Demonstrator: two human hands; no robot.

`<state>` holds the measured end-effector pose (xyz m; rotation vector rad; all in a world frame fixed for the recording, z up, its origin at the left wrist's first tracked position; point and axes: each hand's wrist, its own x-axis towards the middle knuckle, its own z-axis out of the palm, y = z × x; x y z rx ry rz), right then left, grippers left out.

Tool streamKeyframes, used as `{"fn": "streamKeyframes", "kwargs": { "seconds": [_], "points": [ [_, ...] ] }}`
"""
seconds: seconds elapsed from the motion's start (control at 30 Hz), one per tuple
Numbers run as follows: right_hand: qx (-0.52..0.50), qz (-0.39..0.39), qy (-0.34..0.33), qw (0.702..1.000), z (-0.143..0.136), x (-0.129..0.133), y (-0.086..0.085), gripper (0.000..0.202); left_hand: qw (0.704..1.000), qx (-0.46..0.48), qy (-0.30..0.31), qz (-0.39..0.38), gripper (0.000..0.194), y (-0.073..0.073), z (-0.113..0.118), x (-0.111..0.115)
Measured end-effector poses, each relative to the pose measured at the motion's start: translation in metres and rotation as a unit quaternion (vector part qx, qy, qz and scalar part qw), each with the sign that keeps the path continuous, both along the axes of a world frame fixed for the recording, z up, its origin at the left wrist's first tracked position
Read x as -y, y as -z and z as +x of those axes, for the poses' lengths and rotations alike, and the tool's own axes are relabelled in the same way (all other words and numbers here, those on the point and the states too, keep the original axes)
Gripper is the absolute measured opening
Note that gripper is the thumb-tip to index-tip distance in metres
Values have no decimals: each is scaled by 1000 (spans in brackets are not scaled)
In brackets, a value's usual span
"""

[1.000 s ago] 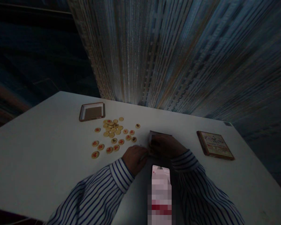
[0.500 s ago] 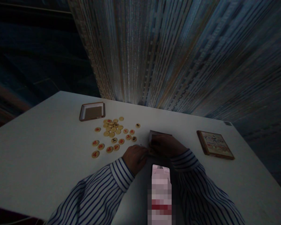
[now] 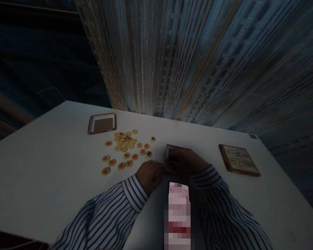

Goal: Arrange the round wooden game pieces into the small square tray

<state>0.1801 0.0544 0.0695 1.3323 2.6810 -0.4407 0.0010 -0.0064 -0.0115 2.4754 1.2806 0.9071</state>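
Both my hands meet at a small dark tray-like box on the white table. My right hand reaches over it, fingers curled down inside its near part. Against the box's left front corner is my left hand, its fingers bent and closed near the right fingertips. Whatever lies between the fingers is hidden in shadow. Left of the hands, round wooden Chinese chess pieces lie scattered and partly heaped, some showing red or black characters, others blank side up.
An open shallow box half lies at the back left. On the right is a flat box with a printed picture. Close to me glows a phone-like screen, partly blurred out. A striped curtain hangs behind the table.
Hardly anything differs. My view shifts very slightly; both hands stay at the small box and the chess pieces lie as before.
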Motion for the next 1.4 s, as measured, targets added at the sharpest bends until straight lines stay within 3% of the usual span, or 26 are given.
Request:
{"fn": "streamKeyframes", "kwargs": {
  "seconds": [0.97, 1.17, 1.4],
  "points": [
    [12, -2, -14, 1000, -1, 3, -7, 21, 1000, -3, 0, -6, 26, -4, 0, 2],
    [1, 70, 27, 997, -1, 3, -9, 23, 1000, 15, -11, 10, 25, -3, 0, 1],
    [-1, 164, 84, 983, -4, 6, -15, 29, 998, 18, -59, 7, 13, -19, -1, 4]
  ]
}}
